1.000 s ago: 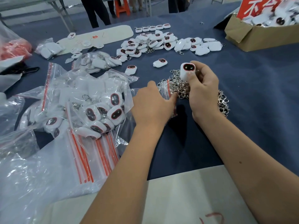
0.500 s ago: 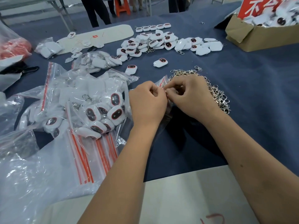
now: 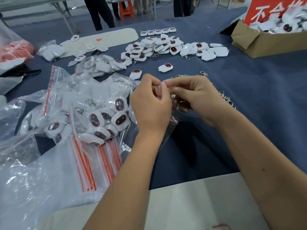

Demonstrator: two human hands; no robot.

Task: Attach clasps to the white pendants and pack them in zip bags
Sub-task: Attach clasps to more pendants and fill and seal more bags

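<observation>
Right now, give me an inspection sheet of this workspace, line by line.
Surface: blue table cloth, pale board at the near edge.
Job's things: loose white pendants in a pile, clasps heaped behind the right hand, packed zip bags at left.
Clutter: cardboard box of pendants, empty zip bags.
Hands: left hand and right hand both pinch a small zip bag.
Cables: nothing seen.
Surroundings: people's legs, orange stool.

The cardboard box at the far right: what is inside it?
The cardboard box holds white pendants with dark oval faces, heaped above its rim. A red sign stands behind them. What lies deeper is covered by the top pendants and the box wall.
</observation>
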